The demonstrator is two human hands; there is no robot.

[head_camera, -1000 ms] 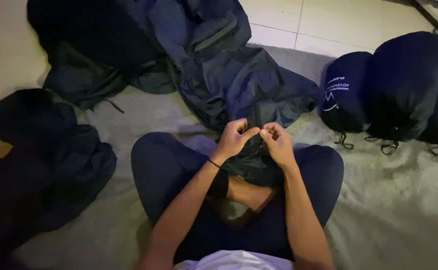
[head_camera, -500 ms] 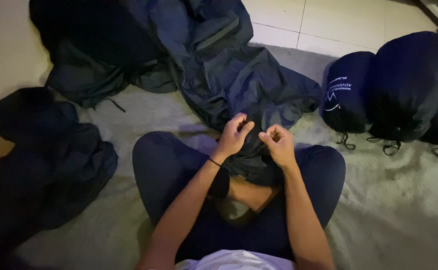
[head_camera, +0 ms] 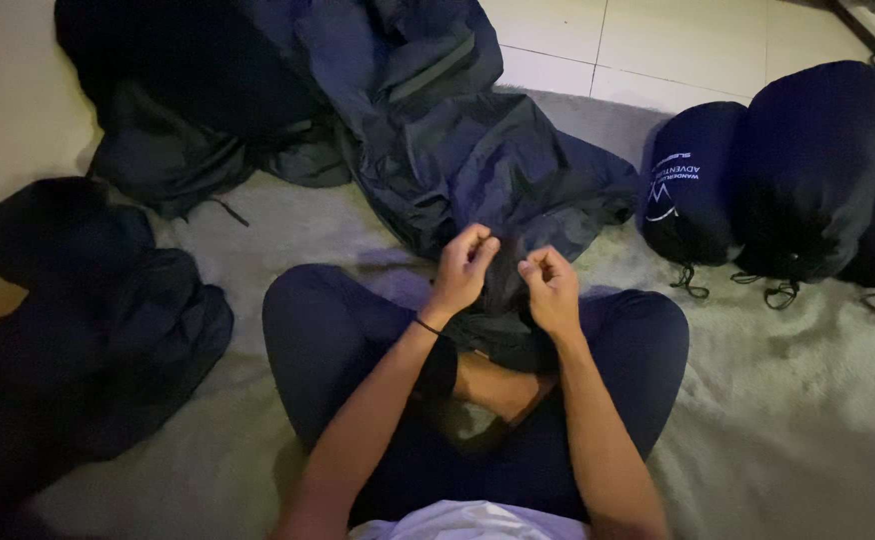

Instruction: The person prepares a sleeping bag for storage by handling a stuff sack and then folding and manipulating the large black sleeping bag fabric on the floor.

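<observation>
Head view, single frame under review. Person is sitting cross-legged on a pale rug (head_camera: pixel 788 430), with both bare hands working at centre frame. Left hand (head_camera: pixel 463 268) is curling its fingers closed, pinching a fold of the dark navy fabric (head_camera: pixel 478 170). Right hand (head_camera: pixel 550 288) is doing likewise just beside it, fingers bunched tight on the same cloth; whether a cord or only fabric is lying inside either pinch cannot be told. Gathered end of the fabric is sitting between the two hands and draping down onto the lap; the bulk is spreading away from the fingers toward the upper centre and upper left of the frame, so its long axis is running from the lap up and leftward. Both hands are equally near the gathered end, neither leading. Three filled dark drawstring sacks (head_camera: pixel 748 190) are lying side by side at the right edge, well apart from the hands. Another dark heap (head_camera: pixel 88 310) is lying at the left.
</observation>
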